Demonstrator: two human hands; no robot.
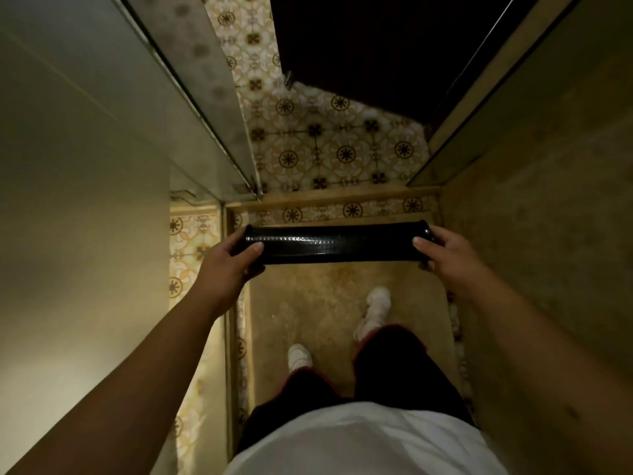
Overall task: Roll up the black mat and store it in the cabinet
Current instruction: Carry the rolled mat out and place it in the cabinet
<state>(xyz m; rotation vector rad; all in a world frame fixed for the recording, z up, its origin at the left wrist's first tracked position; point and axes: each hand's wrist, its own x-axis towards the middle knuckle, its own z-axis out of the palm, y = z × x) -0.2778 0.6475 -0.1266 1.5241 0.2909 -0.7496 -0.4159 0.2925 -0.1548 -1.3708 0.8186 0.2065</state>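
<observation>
The black mat (337, 243) is rolled into a tight, glossy tube and held level in front of me, crosswise in the head view. My left hand (229, 260) grips its left end, thumb on top. My right hand (445, 255) grips its right end the same way. The roll hangs in the air above a doorway threshold. No cabinet can be made out for certain in this frame.
I stand in a narrow passage with a pale wall (68, 200) close on the left and a rough beige wall (548, 217) on the right. A dark open door (376, 46) lies ahead over patterned floor tiles (329, 149). My white shoes (376, 306) are on worn plain flooring.
</observation>
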